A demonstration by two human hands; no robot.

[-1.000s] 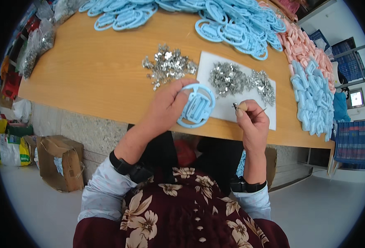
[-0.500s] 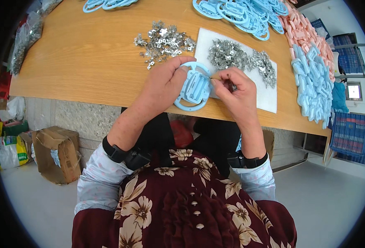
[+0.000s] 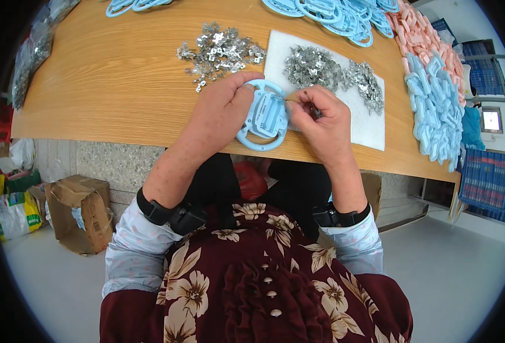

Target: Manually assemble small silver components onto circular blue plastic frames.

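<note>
My left hand (image 3: pixel 221 114) grips the left rim of a light blue plastic piece shaped like a toy steering wheel (image 3: pixel 259 127). A raised box-shaped recess sits in the wheel's middle. At the wheel's upper right, the fingertips of my right hand (image 3: pixel 329 123) pinch close to the recess edge. Something small and brownish shows at those fingertips, and something dark lies under the curled fingers; neither is clear enough to name. Just beyond the hands is a pile of small silver metal clips (image 3: pixel 224 54). Other metal pieces (image 3: pixel 312 68) lie heaped on a white foam sheet (image 3: pixel 364 134).
More blue wheels (image 3: pixel 335 17) are stacked at the table's far side. Pink plastic pieces (image 3: pixel 421 40) and light blue ones (image 3: pixel 434 108) are heaped along the right edge. Bags of small parts (image 3: pixel 29 60) lie far left. A cardboard box (image 3: pixel 81 211) stands on the floor.
The wheel has tilted a little in my left hand, showing more of its recess. My right fingertips stay pinched at its upper right. The whole view has shifted slightly.
</note>
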